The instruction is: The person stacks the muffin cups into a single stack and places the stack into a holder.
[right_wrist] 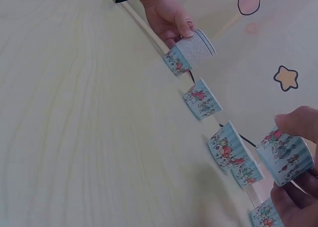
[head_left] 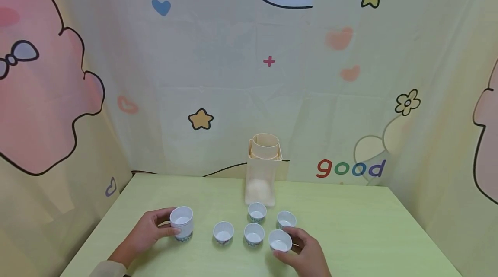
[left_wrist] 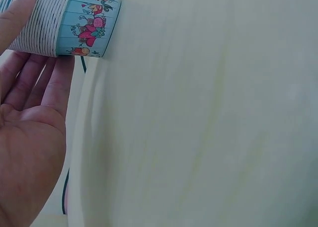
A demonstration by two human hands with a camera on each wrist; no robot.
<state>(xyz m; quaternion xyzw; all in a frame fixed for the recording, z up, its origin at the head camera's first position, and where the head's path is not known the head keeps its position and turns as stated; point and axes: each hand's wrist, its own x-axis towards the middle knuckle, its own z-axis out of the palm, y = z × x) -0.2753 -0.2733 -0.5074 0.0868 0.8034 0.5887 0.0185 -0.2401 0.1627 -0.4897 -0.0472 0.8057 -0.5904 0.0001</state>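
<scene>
On the left of the table, my left hand [head_left: 151,229] grips a stack of small paper baking cups [head_left: 183,225], thumb in front and fingers behind. The left wrist view shows the stack's many white rims and its lowest cup [left_wrist: 89,23], blue with pink flowers. To the right, my right hand [head_left: 305,251] pinches a single baking cup [head_left: 280,242] between thumb and fingers, its mouth upward. In the right wrist view this cup [right_wrist: 285,157] is raised off the tabletop. Just behind it in the head view stands another cup [head_left: 286,218].
Between the hands more cups stand upright: one nearest the stack [head_left: 223,233], one in the middle [head_left: 254,234] and one behind [head_left: 257,212]. A tall cream holder [head_left: 260,173] with a round tube in its top stands at the back, before a printed cloth [head_left: 233,69].
</scene>
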